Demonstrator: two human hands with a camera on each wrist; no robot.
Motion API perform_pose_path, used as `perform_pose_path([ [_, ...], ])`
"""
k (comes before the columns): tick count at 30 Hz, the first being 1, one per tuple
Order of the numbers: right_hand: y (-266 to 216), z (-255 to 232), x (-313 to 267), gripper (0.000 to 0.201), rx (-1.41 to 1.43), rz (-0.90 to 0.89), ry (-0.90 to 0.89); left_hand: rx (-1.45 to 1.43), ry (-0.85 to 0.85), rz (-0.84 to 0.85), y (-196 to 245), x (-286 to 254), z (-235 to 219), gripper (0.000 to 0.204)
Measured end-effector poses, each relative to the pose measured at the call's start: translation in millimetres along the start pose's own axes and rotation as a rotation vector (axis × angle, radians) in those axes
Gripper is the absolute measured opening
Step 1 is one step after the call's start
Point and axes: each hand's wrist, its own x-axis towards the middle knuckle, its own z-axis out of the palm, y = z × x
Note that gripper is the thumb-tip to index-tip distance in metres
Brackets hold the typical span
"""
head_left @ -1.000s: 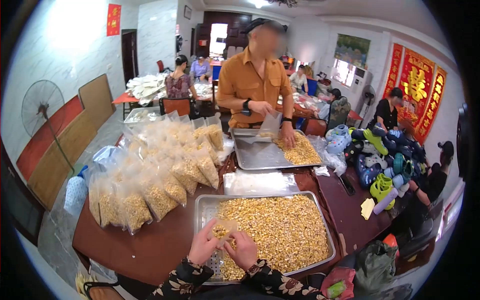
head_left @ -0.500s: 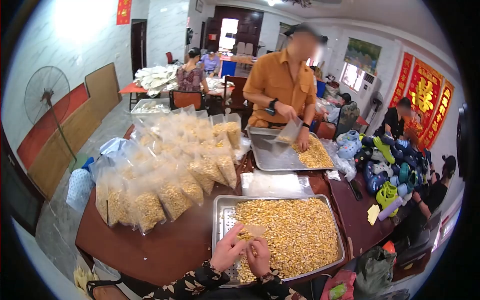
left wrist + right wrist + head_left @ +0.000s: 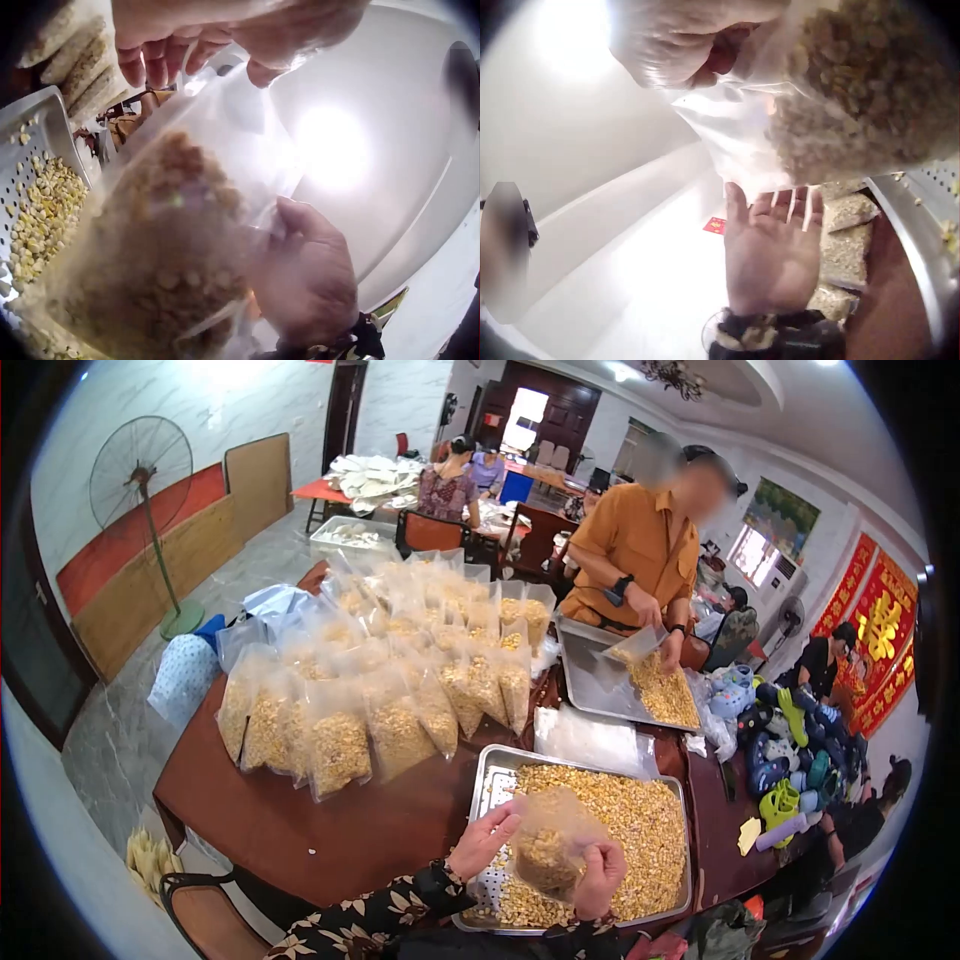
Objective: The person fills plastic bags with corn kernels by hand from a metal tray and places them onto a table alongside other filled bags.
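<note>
A clear plastic bag (image 3: 548,842), partly filled with yellow kernels, hangs just above the near end of a metal tray (image 3: 488,788) heaped with loose kernels (image 3: 640,830). My left hand (image 3: 483,842) holds the bag's left edge, thumb in front and fingers behind. My right hand (image 3: 602,878) grips its right side near the mouth. In the left wrist view the bag (image 3: 165,247) fills the middle, with my left hand (image 3: 187,37) above, my right hand (image 3: 307,285) below right and the tray (image 3: 37,135) at left. In the right wrist view my right hand (image 3: 682,45) clutches the bag (image 3: 840,97), and my left hand (image 3: 772,262) is behind it.
Several filled bags (image 3: 380,680) stand on the brown table (image 3: 280,820) to the left. A stack of empty bags (image 3: 590,735) lies beyond my tray. A person in an orange shirt (image 3: 640,550) works at a second tray (image 3: 600,680). Colourful shoes (image 3: 800,740) lie at right, and a chair (image 3: 210,915) stands at near left.
The bag was low in the tray and nearly empty; now it is lifted, bulging with kernels, between both hands. The head view has swung so the table sits further right.
</note>
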Motion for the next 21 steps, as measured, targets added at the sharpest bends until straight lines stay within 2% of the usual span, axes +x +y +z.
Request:
perform_pose_path([
  [2,-6.6,5.3,1.2,0.005,0.017,-0.017,0.0,-0.216,-0.135,-0.129,11.2,-8.3,-0.6,0.049],
  [4,-6.7,7.4,1.3,0.005,0.434,0.083,0.037,-0.245,-0.116,-0.133,15.4,-13.3,-2.5,0.042],
  [7,-12.5,13.1,-0.6,0.005,0.496,0.152,-0.032,-0.191,-0.14,-0.075,20.1,-18.5,-7.8,0.036],
  [9,-2.3,8.8,-3.7,0.005,0.484,0.175,-0.089,-0.096,-0.054,0.068,21.3,-23.2,-10.9,0.027],
  [11,-1.7,18.4,-4.2,0.004,0.484,0.221,-0.187,-0.184,0.026,0.02,28.5,-30.6,-14.5,0.025],
  [12,-11.3,27.6,-5.2,0.004,0.514,0.208,-0.147,-0.283,0.091,-0.026,34.1,-36.5,-16.3,0.023],
  [13,-15.8,35.3,-7.3,0.004,0.54,0.203,-0.11,-0.291,0.158,0.042,45.0,-42.7,-16.7,0.02],
  [14,-12.3,38.6,-6.5,0.004,0.542,0.239,-0.165,-0.23,0.175,0.128,62.4,-50.8,-20.0,0.019],
  [16,-10.8,46.0,-5.9,0.003,0.654,0.142,-0.347,-0.186,0.258,0.271,71.9,-63.4,-23.3,0.019],
  [17,-14.9,55.4,-11.3,0.003,0.615,0.154,-0.328,-0.147,0.312,0.301,75.6,-69.3,-25.3,0.018],
  [21,-21.9,88.5,-29.2,0.003,0.636,0.2,-0.388,0.039,0.552,0.247,100.1,-94.2,-47.0,0.019],
])
